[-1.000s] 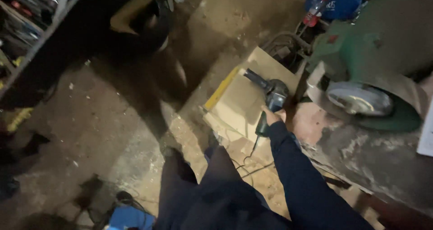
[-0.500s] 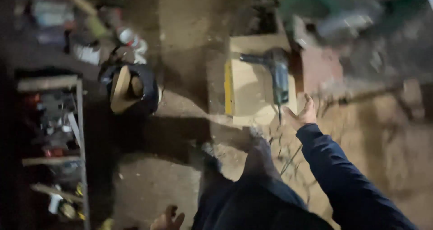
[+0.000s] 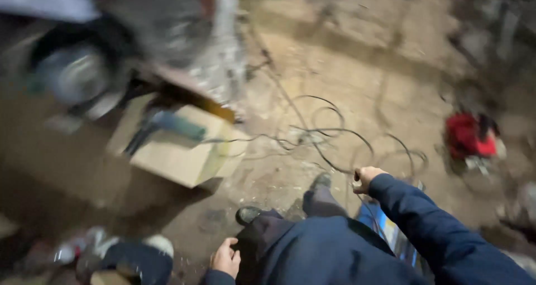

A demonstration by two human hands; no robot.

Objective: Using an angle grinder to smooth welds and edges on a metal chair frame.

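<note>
My right hand (image 3: 365, 178) is closed around a thin black power cable (image 3: 329, 137) that loops in coils over the dirt floor. The cable runs left to a green-bodied power tool (image 3: 170, 126) lying on a light wooden box (image 3: 181, 156). My left hand (image 3: 225, 257) rests at my left thigh, fingers curled, with nothing seen in it. My dark trousers and shoes (image 3: 321, 184) fill the lower middle. The view is motion-blurred.
A large machine with a round metal disc (image 3: 72, 75) stands at the upper left behind the box. A red device (image 3: 469, 137) sits on the floor at the right. A blue object (image 3: 391, 232) lies under my right arm. Clutter (image 3: 89, 251) lies at the lower left.
The view has swung round. My right hand has left the power tool on the box and now grips its cable farther away. My left hand has come into sight by my thigh.
</note>
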